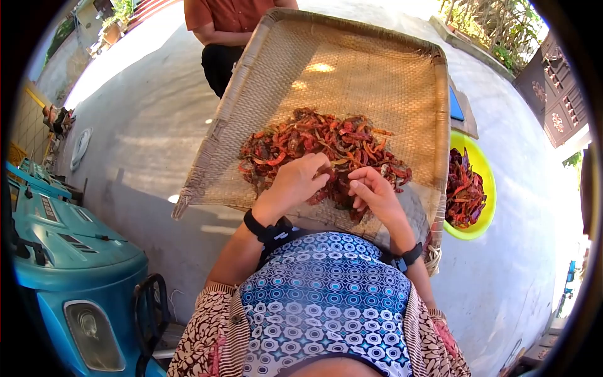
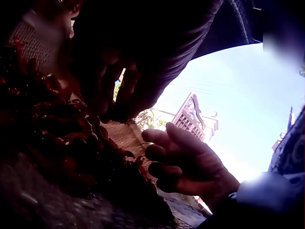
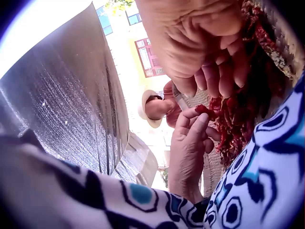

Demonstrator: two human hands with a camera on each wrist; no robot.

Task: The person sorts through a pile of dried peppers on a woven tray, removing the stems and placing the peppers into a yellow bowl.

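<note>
A heap of dried red chillies (image 1: 320,138) lies on the near half of a large woven tray (image 1: 364,60). My left hand (image 1: 294,182) is over the heap's near edge. In the right wrist view, that left hand (image 3: 188,150) pinches a small red chilli (image 3: 204,111) between thumb and forefinger. Just to its right is my right hand (image 1: 377,196), fingers loosely bent, above the chillies at the near rim. The left wrist view shows the right hand (image 2: 190,164) with nothing between thumb and fingers. There, the left hand (image 2: 138,52) is dark and its fingertips point down.
Right of the tray stands a yellow-green basin (image 1: 487,182) holding more dark red chillies. A person in a rust-coloured shirt (image 1: 229,19) is beyond the tray's far left side. A teal vehicle (image 1: 75,251) is parked at the left on the concrete ground (image 1: 138,151).
</note>
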